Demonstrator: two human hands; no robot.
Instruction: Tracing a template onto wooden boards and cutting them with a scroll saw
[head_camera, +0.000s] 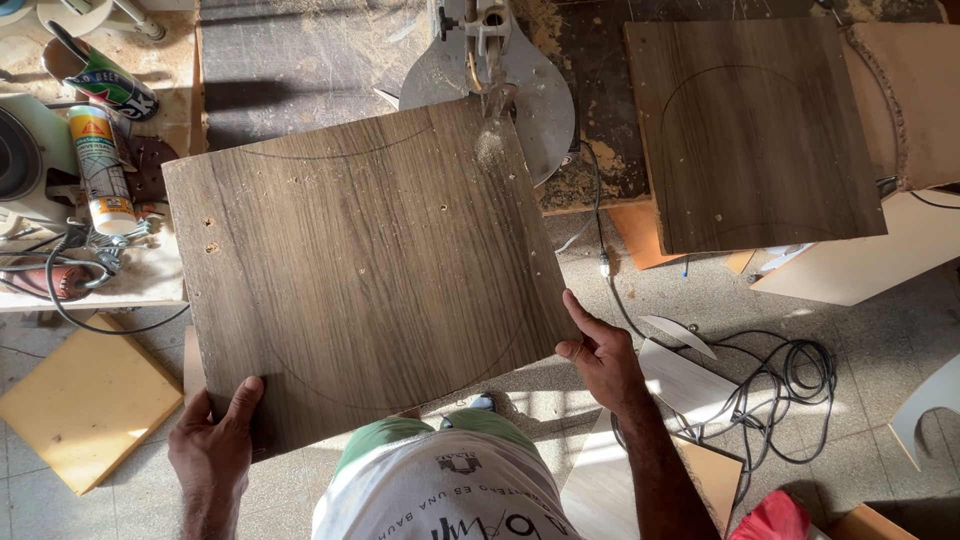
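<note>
Nearest the camera, the left hand (212, 440) grips the near left corner of a large wood-grain board (365, 265), thumb lying on top and the other fingers hidden beneath, so the fingers pinch the board's edge. The right hand (600, 355) holds the near right edge of the same board, thumb pointing up along the side and the fingers curled under it, again closed on the panel. The board is held tilted slightly counter-clockwise, above the tiled floor (880, 440), and carries a faint drawn curve running around its face, along with several small screw holes.

Beside the right hand, pale offcuts (690, 385) lie on the floor, and a coil of dark cable (795, 385) sits just beyond them. To the left, a yellowish square panel (85, 400) rests on the floor below the desk (150, 285).

The far edge of the board meets the blade of a scroll saw (485, 60), whose round metal table (545, 95) shows past the board; a small heap of sawdust sits on the board right at the blade. On the desk at the left stand a sealant tube (100, 165) and a green can (105, 80), with tangled wires near them. Farther right, a second wood-grain board (755, 130) with a similar drawn arc lies flat, well apart from the held one.
</note>
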